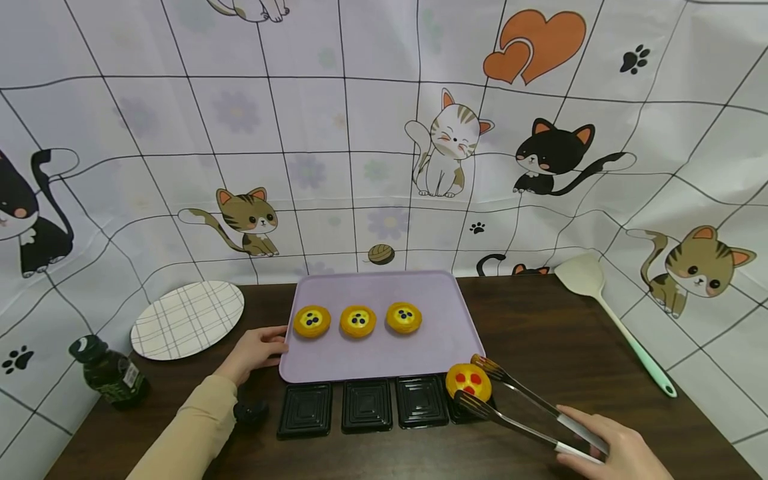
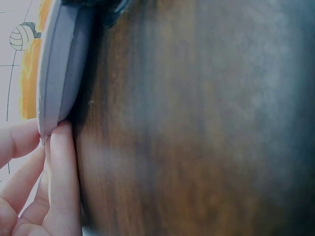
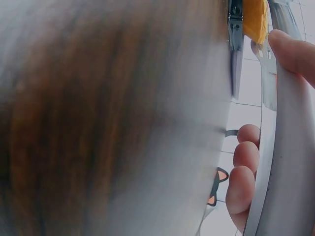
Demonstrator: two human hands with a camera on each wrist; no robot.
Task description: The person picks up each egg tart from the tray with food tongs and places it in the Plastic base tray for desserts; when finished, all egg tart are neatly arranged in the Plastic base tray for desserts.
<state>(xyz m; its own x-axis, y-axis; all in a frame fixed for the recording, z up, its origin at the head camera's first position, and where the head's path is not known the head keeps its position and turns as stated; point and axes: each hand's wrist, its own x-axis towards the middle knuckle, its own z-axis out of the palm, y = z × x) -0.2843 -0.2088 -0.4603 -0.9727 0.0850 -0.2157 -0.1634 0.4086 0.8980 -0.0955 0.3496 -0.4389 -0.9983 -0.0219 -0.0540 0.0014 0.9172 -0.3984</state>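
My left hand pinches the left edge of a lilac tray, thumb and fingers on either side of the rim in the left wrist view. Three round yellow tarts with dark blue dots stand in a row on the tray, among them the middle tart. In my right hand I grip metal tongs with pale handles. Their tips lie either side of a yellow tart with red dots, which is over the rightmost black square dish, by the tray's front right corner.
Further black square dishes line the tray's front edge. At left are a white checked plate and a dark green jar. A spatula with a mint handle lies at right. A cat-print cloth hangs behind the table.
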